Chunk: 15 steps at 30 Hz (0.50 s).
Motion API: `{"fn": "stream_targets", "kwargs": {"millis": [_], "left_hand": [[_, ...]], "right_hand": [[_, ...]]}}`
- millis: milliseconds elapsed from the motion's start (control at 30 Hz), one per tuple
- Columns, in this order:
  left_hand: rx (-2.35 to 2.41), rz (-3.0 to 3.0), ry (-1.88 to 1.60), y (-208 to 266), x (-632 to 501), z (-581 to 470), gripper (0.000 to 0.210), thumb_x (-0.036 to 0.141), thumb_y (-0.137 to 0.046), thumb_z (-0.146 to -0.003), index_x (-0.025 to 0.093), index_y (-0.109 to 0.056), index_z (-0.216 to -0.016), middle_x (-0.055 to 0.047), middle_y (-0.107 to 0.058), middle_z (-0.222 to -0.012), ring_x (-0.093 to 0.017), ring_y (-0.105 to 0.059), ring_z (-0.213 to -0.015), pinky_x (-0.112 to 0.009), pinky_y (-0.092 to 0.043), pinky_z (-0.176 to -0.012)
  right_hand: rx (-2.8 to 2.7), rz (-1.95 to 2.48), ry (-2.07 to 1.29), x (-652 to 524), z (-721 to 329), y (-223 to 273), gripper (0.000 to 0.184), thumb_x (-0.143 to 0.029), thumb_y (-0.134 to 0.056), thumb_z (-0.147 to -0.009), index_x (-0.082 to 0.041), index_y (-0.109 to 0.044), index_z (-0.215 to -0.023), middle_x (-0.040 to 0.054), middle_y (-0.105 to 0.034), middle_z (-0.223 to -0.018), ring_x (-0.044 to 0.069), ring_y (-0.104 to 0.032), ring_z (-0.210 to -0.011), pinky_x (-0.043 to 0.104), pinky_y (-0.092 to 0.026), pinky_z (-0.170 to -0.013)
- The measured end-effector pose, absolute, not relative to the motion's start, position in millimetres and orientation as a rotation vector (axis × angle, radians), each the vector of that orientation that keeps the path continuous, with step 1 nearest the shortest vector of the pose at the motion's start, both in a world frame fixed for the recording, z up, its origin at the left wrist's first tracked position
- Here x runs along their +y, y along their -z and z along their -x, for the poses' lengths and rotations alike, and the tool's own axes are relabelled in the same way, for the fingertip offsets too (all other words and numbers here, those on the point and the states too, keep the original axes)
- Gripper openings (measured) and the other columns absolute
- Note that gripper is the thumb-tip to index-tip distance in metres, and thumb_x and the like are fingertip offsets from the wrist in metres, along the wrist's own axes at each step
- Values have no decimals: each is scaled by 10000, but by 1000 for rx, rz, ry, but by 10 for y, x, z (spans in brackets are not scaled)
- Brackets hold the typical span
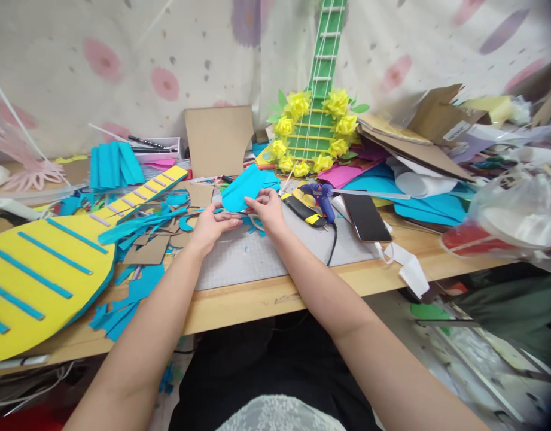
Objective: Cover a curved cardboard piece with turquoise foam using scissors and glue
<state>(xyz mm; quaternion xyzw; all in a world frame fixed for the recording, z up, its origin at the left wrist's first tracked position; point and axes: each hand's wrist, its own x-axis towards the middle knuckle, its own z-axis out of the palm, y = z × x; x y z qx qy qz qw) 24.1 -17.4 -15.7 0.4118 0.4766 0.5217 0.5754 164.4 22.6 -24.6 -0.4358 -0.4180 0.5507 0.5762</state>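
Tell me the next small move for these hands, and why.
Probably pinch the blue paper with the left hand too, to steady it: the right hand grips its lower right edge, while the left sits close by its lower left, contact there unclear.

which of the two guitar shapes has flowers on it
The green guitar standing at the back, edged with yellow flowers; the yellow guitar at left shows none.
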Motion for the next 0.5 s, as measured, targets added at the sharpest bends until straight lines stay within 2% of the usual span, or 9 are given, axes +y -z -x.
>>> {"fn": "stream_targets", "kwargs": {"millis": [267, 500], "left_hand": [[1159, -895, -1218, 175, -167, -285, 318, 260, -769, -578, 118, -588, -798, -46, -666, -652, -149, -647, -596, -299, -542, -662], [1034, -821, -1232, 185, -157, -264, 283, 114, -697, -599, 121, -594, -863, -38, -685, -728, -139, -661, -650, -289, -537, -723]], "right_hand": [[-1075, 1017, -1165, 238, -1633, 285, 452, -328, -710, -589, -223, -345, -836, -122, -512, -543, 93, -577, -494, 231, -467, -536], [-1172, 1002, -1154, 216, -1590, 305, 452, -341, -700, -597, -230, -347, -856, -116, -512, -566, 100, -588, -509, 234, -468, -531]]}}
